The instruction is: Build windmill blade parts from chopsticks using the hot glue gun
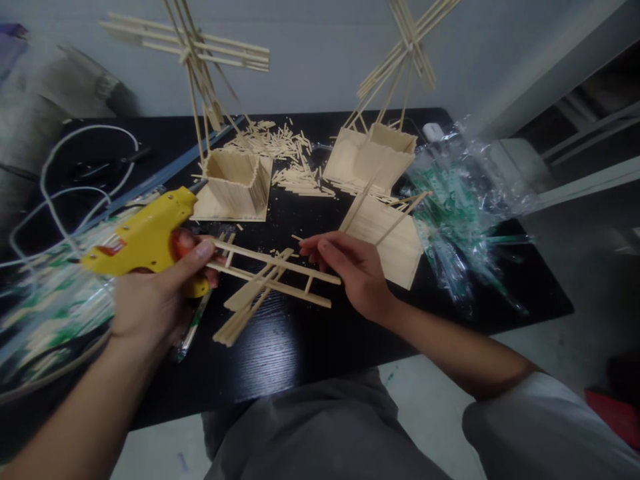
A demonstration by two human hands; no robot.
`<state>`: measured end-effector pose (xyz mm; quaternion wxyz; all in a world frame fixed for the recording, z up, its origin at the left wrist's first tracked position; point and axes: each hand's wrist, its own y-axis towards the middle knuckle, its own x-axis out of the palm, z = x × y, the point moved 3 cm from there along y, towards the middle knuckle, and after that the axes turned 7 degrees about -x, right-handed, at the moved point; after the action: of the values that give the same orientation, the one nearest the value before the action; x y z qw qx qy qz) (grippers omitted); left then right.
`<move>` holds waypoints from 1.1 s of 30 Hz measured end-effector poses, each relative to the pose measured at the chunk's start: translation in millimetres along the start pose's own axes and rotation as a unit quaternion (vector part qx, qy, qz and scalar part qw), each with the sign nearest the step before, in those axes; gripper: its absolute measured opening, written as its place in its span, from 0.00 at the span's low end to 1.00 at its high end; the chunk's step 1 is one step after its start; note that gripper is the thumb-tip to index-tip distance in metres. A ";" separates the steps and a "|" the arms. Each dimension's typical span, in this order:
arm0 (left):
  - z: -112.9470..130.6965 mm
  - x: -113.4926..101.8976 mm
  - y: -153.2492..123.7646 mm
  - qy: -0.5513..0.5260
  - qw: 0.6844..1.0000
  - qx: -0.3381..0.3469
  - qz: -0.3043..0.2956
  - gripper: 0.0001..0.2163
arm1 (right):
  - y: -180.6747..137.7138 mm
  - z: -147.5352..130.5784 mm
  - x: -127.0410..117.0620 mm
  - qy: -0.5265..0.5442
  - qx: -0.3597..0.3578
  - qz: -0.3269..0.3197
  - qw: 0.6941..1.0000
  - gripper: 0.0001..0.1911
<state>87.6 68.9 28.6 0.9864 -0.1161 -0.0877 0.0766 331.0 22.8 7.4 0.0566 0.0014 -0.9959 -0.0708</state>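
Note:
My left hand point(150, 300) is wrapped round a yellow hot-glue gun point(143, 237), a finger on its orange trigger, and its fingertips also touch the left end of a ladder-shaped frame of thin wooden sticks point(273, 273). The gun's nozzle points up and right toward a small stick-built box point(235, 180). My right hand point(350, 267) is at the frame's right part, fingers curled and pinching one of its sticks. The frame hovers just above the black table point(300, 347).
Two stick windmill models rise at the back, one on the small box and one on a second box point(373, 157). A flat stick panel point(395, 240), loose stick cuttings point(280, 143), clear plastic wrappers point(460, 213) and a white cable point(75, 193) lie around.

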 end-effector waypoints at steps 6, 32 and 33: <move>-3.2 0.7 1.0 0.007 0.998 -0.049 -0.024 0.22 | -0.4 -1.5 1.3 -0.105 -0.110 0.009 0.988 0.04; -13.4 -14.8 5.6 0.027 0.990 0.065 -0.120 0.18 | -0.3 31.5 15.1 0.233 0.339 -0.140 0.901 0.16; -13.7 -14.3 5.4 0.027 0.990 0.068 -0.124 0.18 | -1.0 32.2 15.4 0.232 0.348 -0.140 0.898 0.16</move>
<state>75.5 68.7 11.9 0.9959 -0.0389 -0.0694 -0.0439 312.1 26.2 -22.7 0.2715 0.1770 -0.9052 0.2750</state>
